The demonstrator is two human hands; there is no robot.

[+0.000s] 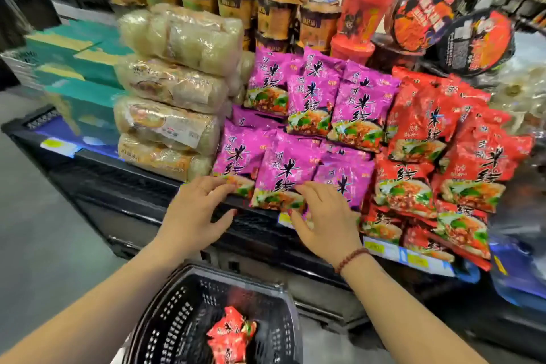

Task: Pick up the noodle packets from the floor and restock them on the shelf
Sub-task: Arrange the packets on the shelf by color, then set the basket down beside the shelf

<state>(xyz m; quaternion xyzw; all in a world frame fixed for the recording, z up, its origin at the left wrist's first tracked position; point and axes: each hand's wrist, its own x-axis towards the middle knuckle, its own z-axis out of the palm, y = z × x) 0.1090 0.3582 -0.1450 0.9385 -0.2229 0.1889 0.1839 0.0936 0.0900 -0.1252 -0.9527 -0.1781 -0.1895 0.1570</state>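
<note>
The black shelf [118, 186] runs across the frame from 9 o'clock to 4 o'clock and carries all stock listed below.

1. Clear bags of pale dried noodles [177, 83]: four, stacked flat one on another, at 10 o'clock.
2. Red noodle packets [419, 127]: at least eight, overlapping in a loose pile at 3 o'clock. An exact count cannot be made.
3. Purple noodle packets [313, 103]: at least eight, in overlapping rows at the centre, between the clear bags and the red pile.
4. Noodle cups [274, 18]: several stacked columns at 12 o'clock, behind the packets.

The black plastic basket [165, 304] sits at 6 o'clock, below the shelf edge. It holds red packets [230, 334], at least two, lying crumpled at the bottom.

The left hand [195, 210] is at 7 o'clock of the purple group, fingers spread wide, tips touching the lower edge of the left front purple packet [236, 156]. The right hand [322, 216] lies with fingers spread and nearly straight on the centre front purple packet [280, 174], thumb just below its lower edge. A bead bracelet [351, 258] circles the right wrist.
</note>
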